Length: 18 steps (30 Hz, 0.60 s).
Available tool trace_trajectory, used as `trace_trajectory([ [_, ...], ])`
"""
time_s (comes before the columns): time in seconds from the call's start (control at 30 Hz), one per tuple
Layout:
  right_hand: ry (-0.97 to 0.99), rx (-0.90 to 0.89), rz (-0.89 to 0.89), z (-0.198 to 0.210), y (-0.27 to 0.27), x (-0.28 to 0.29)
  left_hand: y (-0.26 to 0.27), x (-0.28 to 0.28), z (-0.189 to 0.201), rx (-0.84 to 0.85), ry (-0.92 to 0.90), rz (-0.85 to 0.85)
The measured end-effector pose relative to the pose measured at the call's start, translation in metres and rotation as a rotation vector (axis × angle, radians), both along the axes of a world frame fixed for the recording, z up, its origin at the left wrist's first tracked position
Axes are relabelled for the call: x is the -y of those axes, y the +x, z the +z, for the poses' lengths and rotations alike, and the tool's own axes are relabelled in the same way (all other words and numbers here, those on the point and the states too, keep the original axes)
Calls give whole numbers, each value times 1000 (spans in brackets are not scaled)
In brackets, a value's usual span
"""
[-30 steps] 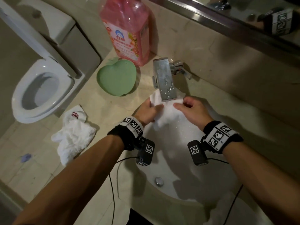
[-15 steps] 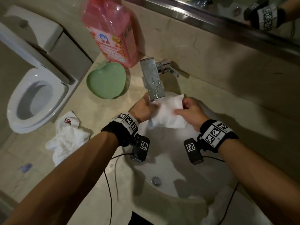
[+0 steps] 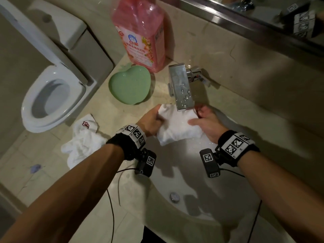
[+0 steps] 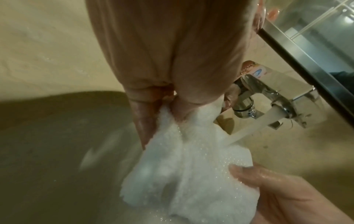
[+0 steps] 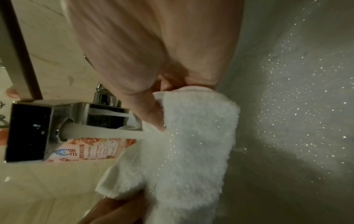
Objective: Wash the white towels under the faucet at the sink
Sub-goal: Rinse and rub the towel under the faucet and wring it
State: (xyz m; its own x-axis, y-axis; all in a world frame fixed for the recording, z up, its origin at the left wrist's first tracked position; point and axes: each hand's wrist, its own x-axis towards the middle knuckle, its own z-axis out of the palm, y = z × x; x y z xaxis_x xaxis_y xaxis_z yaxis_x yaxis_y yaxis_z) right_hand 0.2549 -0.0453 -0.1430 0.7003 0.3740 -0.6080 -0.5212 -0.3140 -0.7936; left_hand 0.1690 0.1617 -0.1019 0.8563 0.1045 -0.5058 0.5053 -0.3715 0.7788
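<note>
The left hand (image 3: pixel 152 122) pinched the near-left edge of the wet white towel (image 3: pixel 177 127), fingers curled round a bunched fold, while the right hand (image 3: pixel 205 124) gripped the opposite side with its thumb laid across the top. Between them the towel hung bunched over the sink (image 3: pixel 189 204), directly under the square chrome faucet (image 3: pixel 182 88). In both wrist views the stream of water (image 4: pixel 247 131) struck the cloth close to the fingers, and droplets glittered across the pile.

To do this step well, it seemed best to keep both grips firm, shift the cloth so that fresh parts passed under the stream, and rub the two held sides against each other rather than merely soak one spot. Holding it low in the basin would likely limit splashing onto the bench (image 3: pixel 98 113).

A second white towel (image 3: pixel 82 142) with a small red emblem lay crumpled on the bench to the left, apparently waiting its turn. Behind it sat a green heart-shaped dish (image 3: pixel 129 85) and a large pink detergent bottle (image 3: pixel 140 32). A toilet (image 3: pixel 52 95) stood further left, and a mirror (image 3: pixel 263 13) ran along the wall behind the faucet.
</note>
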Motion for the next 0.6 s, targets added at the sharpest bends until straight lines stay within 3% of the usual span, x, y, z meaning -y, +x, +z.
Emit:
trace_trajectory([
  [0.17, 136, 20, -16, 10, 0, 10, 1, 0, -7, 31, -39, 30],
  [0.27, 113, 73, 52, 17, 3, 18, 7, 8, -8, 51, -12, -7],
  [0.47, -59, 257, 185, 17, 3, 39, 28, 22, -3, -14, 271, -281],
  [0.6, -93, 337, 244, 23, -1, 54, 37, 27, 3, -33, 338, -439],
])
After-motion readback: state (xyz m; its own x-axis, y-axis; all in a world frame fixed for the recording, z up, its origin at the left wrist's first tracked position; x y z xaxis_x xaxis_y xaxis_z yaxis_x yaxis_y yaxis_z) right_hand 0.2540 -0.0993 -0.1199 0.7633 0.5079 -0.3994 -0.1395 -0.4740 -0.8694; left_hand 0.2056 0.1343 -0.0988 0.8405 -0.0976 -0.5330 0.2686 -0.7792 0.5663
